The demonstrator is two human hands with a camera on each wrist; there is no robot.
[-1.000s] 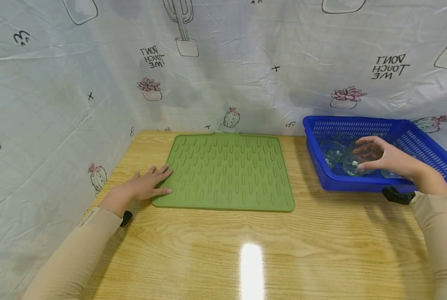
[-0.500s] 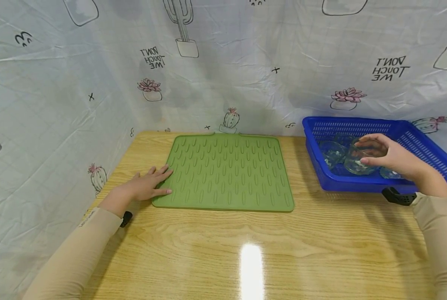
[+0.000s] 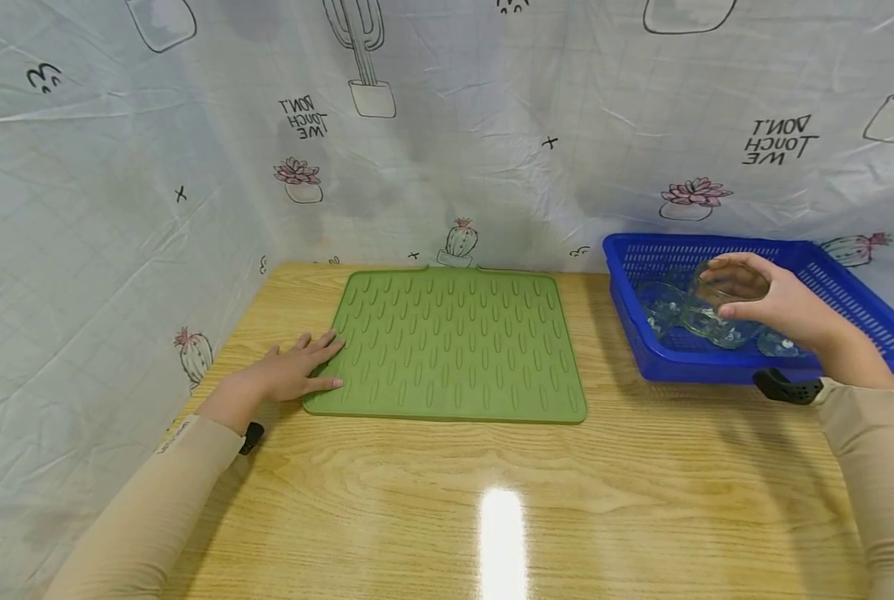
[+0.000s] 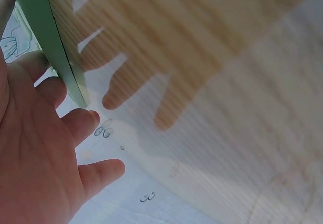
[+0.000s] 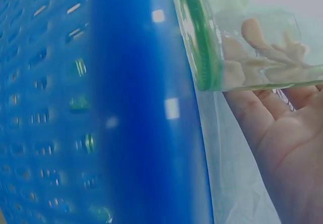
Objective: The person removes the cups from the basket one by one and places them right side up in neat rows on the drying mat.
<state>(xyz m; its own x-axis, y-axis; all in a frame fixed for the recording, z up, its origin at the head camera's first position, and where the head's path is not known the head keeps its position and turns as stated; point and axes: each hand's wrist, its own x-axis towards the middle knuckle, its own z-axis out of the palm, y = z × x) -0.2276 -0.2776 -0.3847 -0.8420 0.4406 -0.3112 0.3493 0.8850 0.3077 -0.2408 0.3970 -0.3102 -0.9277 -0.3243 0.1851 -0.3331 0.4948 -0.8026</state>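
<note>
In the head view my right hand holds a clear drinking glass above the blue plastic basket, thumb on the near side and fingers round the far side. The right wrist view shows the thick greenish base of this glass close to the basket wall, with the fingers seen through its side. Several other clear glass pieces lie in the basket, partly hidden by the hand. My left hand rests spread at the left edge of a green ridged mat, fingertips on it.
Both the mat and the basket are on a wood-grain table, the basket at the right. A white curtain with cactus drawings hangs behind and along the left side. A bright light reflection shows on the table's near part.
My right hand has taken hold of the drinking glass and raised it from among the other glass pieces. The left hand and the mat have stayed in place.
</note>
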